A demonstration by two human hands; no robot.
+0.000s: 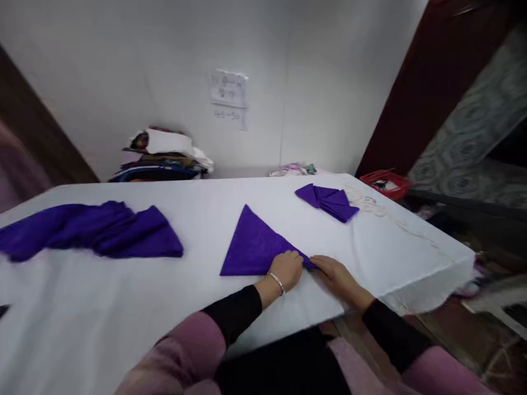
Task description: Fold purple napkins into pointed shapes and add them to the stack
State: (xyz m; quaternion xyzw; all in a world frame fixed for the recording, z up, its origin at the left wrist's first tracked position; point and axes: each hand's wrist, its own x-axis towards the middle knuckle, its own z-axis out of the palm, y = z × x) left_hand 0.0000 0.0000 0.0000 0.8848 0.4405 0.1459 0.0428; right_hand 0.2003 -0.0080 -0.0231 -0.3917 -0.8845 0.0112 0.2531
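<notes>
A purple cloth napkin (253, 244) folded into a triangle lies flat on the white-covered table (206, 208). My left hand (287, 270), with a thin bracelet at the wrist, rests curled on the triangle's near right corner. My right hand (335, 272) lies flat beside it, fingers stretched towards that same corner and touching its tip. A finished purple napkin folded like a bow (328, 201) sits farther back on the right. A heap of loose purple napkins (94, 229) lies at the left.
A stack of folded fabrics (162, 156) stands against the white wall behind the table. A red basket (385, 184) sits past the table's right far corner. The table's right edge drops off close to my right hand.
</notes>
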